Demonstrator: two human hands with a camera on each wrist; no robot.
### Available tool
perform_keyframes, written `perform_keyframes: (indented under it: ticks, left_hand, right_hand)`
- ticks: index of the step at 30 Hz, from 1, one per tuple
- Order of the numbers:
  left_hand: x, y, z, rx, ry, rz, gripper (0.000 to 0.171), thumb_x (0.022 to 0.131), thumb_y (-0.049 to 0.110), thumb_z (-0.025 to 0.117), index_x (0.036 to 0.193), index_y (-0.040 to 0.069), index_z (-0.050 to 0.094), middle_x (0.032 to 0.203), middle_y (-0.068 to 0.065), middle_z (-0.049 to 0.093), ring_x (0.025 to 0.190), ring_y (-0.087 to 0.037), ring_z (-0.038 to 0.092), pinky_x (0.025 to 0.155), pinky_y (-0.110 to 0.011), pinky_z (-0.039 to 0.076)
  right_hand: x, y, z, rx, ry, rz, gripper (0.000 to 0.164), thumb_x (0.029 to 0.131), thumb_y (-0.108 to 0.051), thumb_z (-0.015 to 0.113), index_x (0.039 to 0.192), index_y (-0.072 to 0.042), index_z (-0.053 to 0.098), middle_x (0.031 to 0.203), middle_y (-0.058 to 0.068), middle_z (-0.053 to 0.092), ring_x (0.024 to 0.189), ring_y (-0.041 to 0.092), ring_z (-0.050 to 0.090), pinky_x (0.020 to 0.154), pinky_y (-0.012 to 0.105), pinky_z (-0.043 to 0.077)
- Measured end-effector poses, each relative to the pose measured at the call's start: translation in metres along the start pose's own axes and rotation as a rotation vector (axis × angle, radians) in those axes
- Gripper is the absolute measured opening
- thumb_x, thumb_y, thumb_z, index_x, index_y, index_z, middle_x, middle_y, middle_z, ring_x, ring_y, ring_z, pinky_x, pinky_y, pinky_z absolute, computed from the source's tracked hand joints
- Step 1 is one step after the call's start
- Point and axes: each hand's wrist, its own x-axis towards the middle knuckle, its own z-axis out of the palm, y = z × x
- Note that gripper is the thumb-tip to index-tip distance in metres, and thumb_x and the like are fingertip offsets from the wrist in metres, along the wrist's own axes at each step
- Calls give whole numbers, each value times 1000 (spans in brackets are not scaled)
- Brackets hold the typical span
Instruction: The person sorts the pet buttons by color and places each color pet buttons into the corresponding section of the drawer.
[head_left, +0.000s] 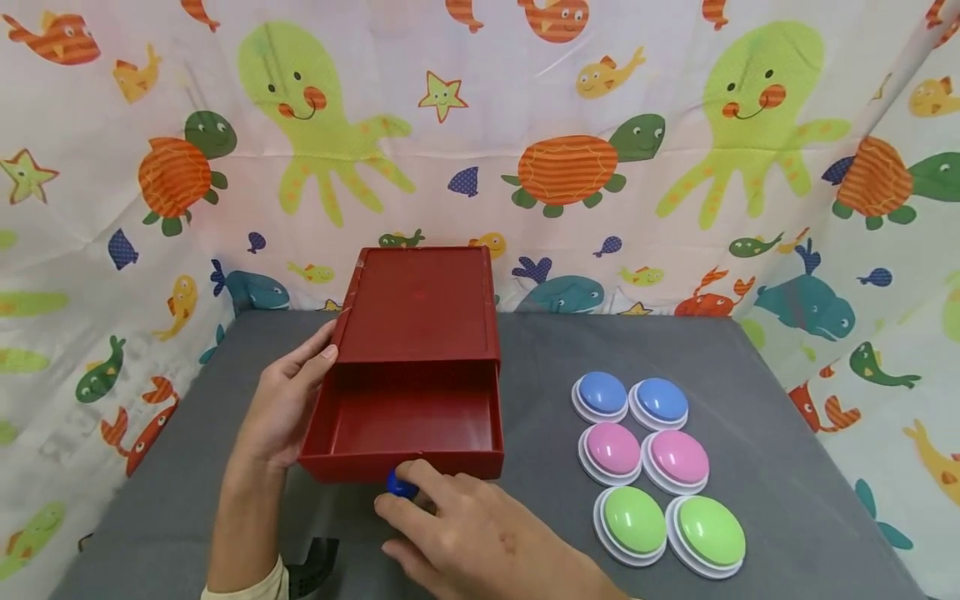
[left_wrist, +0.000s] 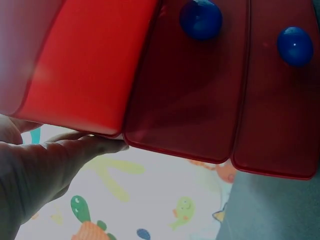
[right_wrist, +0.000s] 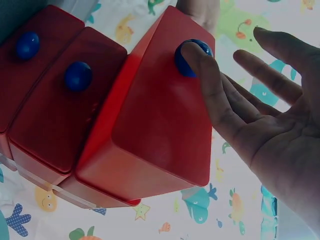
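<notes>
A red drawer cabinet (head_left: 420,304) stands on the grey table, its top drawer (head_left: 420,421) pulled out toward me, with no contents visible inside. My left hand (head_left: 288,396) rests against the cabinet's left side, fingers fairly straight along the wall. At the drawer's front, my right hand (head_left: 480,525) touches the blue knob (right_wrist: 186,59) with one fingertip; the other fingers and thumb stand spread apart from it. Two closed lower drawers, each with a blue knob, appear in both wrist views: the middle drawer (left_wrist: 187,100) and the bottom drawer (left_wrist: 280,115).
Right of the cabinet sit paired round push buttons on white bases: blue buttons (head_left: 602,392) at the back, pink buttons (head_left: 613,448) in the middle, green buttons (head_left: 634,519) in front. A sea-animal patterned curtain (head_left: 480,100) borders the grey table (head_left: 540,350) at the back and sides.
</notes>
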Motion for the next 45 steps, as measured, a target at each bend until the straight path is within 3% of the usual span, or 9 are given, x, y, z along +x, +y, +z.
perform_keyframes:
  ticks: [8,24,37,45]
  left_hand:
    - [2,2,-2,2,-18,15,62,109,40,52,166,33,28,170,-8,34,132,-19,57,94,-36,63]
    - [-2,-2,-1,28,23,12,64,108,43,54,166,33,29,171,-10,34,126,-13,62,92,-34,64]
    - [-1,-3,1,65,30,2,65,107,46,54,165,34,29,171,-11,34,124,-13,63,91,-36,64]
    - [-1,-4,-1,43,22,8,63,108,44,54,165,33,30,171,-12,34,121,-10,66,90,-35,65]
  right_hand:
    - [-2,-4,-6,33,-57,27,38,98,-37,72,133,-22,70,126,0,65,94,3,70,93,13,57]
    - [-7,-6,-5,110,-107,23,36,99,-32,73,133,-22,70,135,2,59,111,7,72,99,15,56]
    - [-12,-3,-7,119,-162,26,40,101,-37,69,139,-21,67,141,1,55,109,5,66,101,10,52]
    - [-12,0,-8,131,-163,28,40,103,-38,65,140,-22,67,141,-1,54,117,6,67,101,12,53]
